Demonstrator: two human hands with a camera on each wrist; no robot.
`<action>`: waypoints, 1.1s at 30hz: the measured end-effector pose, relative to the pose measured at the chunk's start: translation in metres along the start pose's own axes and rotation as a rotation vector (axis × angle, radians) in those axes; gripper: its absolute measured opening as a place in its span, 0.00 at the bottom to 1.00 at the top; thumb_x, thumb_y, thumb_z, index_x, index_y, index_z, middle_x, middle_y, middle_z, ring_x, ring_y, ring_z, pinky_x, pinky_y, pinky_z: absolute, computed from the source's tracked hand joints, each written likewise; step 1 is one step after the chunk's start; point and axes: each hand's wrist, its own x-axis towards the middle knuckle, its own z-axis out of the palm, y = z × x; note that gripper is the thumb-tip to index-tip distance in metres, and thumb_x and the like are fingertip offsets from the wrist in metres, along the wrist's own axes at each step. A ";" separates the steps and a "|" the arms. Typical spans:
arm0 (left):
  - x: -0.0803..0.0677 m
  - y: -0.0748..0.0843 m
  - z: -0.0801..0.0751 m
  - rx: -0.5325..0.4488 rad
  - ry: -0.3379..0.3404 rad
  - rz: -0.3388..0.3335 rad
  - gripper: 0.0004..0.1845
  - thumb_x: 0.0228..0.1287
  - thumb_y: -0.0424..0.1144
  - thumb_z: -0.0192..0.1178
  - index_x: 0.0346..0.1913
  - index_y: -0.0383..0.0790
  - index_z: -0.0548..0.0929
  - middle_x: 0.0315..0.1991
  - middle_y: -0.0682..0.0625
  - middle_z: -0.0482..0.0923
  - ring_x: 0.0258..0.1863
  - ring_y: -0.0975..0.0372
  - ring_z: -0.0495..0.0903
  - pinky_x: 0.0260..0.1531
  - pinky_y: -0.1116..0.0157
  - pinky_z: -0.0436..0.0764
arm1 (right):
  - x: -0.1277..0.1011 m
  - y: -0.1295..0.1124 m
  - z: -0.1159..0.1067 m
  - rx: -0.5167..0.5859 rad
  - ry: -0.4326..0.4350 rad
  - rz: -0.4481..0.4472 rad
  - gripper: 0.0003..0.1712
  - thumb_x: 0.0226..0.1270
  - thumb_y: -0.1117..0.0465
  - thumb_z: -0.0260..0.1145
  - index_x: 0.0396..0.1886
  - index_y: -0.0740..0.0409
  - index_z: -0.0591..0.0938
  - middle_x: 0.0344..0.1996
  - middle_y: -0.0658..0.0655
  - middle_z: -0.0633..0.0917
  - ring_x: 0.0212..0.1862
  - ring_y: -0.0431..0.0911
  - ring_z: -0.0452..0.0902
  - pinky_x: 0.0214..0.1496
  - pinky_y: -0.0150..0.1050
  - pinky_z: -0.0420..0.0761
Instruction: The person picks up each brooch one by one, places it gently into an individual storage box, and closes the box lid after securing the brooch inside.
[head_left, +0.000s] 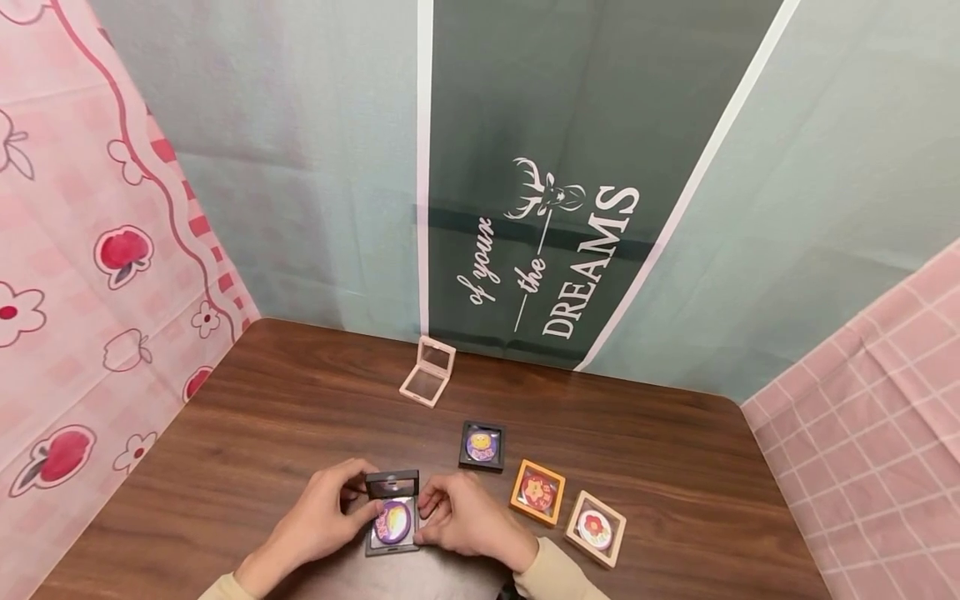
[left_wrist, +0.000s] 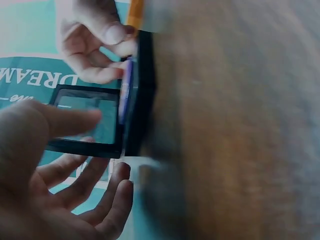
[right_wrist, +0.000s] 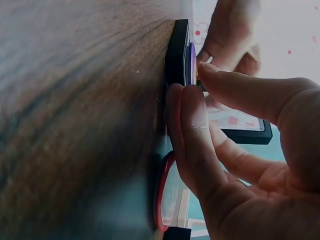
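A black square display case [head_left: 392,549] lies on the table with its clear-windowed lid [head_left: 392,484] raised at the back. Inside its base is a round purple badge [head_left: 393,522] with a yellow picture and pink lettering. My left hand [head_left: 324,510] straddles the left side of the lid, fingers behind it and thumb in front, the thumb tip at the badge's left edge. On the opposite side, my right hand [head_left: 471,515] grips the base's right edge between thumb and fingers. The left wrist view shows the lid [left_wrist: 89,120] between the left thumb and fingers.
Right of the hands sit a shut black case [head_left: 482,447], an orange case [head_left: 537,492] and a cream case [head_left: 596,528], each with a round badge. A pale pink case [head_left: 427,379] stands opened near the back cloth. Patterned cloths hang around the wooden table [head_left: 660,450].
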 end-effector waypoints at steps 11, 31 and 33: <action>0.006 0.013 -0.001 -0.118 0.043 -0.034 0.02 0.75 0.37 0.68 0.43 0.50 0.88 0.41 0.58 0.88 0.42 0.73 0.85 0.42 0.66 0.88 | -0.001 -0.003 0.002 -0.062 0.021 0.014 0.33 0.53 0.69 0.84 0.58 0.65 0.79 0.31 0.48 0.88 0.29 0.30 0.84 0.33 0.27 0.83; -0.002 0.021 -0.007 -0.057 -0.094 0.083 0.05 0.74 0.38 0.69 0.39 0.54 0.86 0.44 0.61 0.88 0.47 0.70 0.84 0.50 0.66 0.85 | 0.002 -0.002 0.005 -0.001 -0.022 0.049 0.33 0.49 0.75 0.83 0.55 0.67 0.80 0.30 0.47 0.86 0.27 0.30 0.83 0.32 0.27 0.83; -0.003 0.021 -0.007 -0.047 -0.111 0.110 0.07 0.74 0.38 0.69 0.38 0.56 0.85 0.45 0.62 0.87 0.47 0.70 0.84 0.51 0.66 0.84 | 0.002 -0.002 0.005 0.001 -0.025 0.056 0.32 0.48 0.75 0.83 0.54 0.67 0.80 0.29 0.47 0.86 0.27 0.31 0.84 0.32 0.27 0.83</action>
